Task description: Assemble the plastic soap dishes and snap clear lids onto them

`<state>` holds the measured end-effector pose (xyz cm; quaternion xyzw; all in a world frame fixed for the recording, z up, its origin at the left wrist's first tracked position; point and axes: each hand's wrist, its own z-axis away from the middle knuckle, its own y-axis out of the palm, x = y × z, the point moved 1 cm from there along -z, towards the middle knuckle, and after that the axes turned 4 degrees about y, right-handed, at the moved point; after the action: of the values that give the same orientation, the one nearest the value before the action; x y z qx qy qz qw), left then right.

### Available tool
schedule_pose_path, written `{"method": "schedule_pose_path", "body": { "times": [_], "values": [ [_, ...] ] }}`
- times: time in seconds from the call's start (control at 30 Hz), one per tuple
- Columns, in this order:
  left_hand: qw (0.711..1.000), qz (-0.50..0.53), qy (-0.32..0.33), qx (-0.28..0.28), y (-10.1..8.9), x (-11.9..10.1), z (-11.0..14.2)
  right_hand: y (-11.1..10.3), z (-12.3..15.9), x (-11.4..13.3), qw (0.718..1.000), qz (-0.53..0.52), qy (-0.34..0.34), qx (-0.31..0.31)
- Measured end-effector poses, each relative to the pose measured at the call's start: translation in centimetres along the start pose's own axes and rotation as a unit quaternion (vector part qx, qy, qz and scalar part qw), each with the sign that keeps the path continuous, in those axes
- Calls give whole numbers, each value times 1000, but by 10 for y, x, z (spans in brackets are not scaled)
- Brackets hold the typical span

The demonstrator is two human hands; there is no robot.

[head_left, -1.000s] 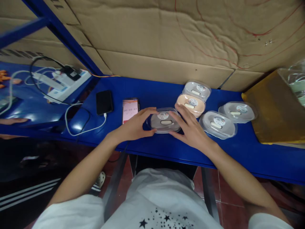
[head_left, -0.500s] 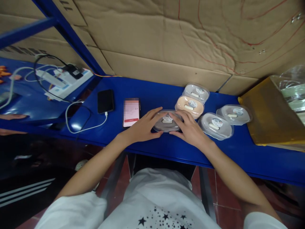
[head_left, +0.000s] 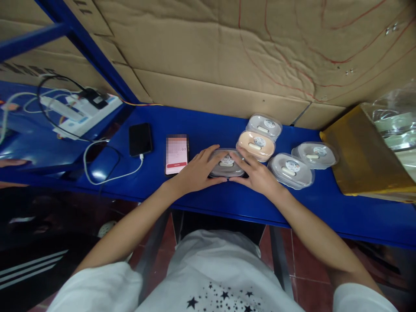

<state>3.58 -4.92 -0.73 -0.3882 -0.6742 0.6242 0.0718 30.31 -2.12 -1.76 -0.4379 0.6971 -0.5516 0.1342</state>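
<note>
A grey, oval plastic container (head_left: pixel 225 171) with a clear lid, a round sticker and a white oblong piece on top lies on the blue table in front of me. My left hand (head_left: pixel 197 171) grips its left side, thumb along the near edge and fingers over the lid. From the right, my right hand (head_left: pixel 260 177) clasps the same container in the same way. The thumbs nearly meet at its front. Just behind my right fingers sits a peach container (head_left: pixel 255 149). Two grey containers, a nearer one (head_left: pixel 290 175) and a farther one (head_left: pixel 313 160), stand to the right.
Another pale container (head_left: pixel 271 123) is at the back by the cardboard wall (head_left: pixel 195 56). A lit phone (head_left: pixel 177 160), a black device (head_left: pixel 140 141) on a white cable and a power strip (head_left: pixel 87 117) are leftward. A cardboard box (head_left: pixel 367 156) stands right. Another person's hand (head_left: pixel 13 163) shows far left.
My thumbs have come closer together along the container's near edge, and my hands press around it more tightly. The view has shifted slightly. The other containers have stayed in place.
</note>
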Motion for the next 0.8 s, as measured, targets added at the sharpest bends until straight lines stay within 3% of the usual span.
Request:
{"method": "schedule_pose_path", "body": {
  "times": [0.27, 0.8],
  "values": [
    [1000, -15, 0, 9, -5, 4, -13, 2, -1, 0, 999, 32, 13, -24],
    [998, -64, -15, 13, -4, 4, -19, 5, -4, -3, 1000, -12, 12, 9]
  ]
}}
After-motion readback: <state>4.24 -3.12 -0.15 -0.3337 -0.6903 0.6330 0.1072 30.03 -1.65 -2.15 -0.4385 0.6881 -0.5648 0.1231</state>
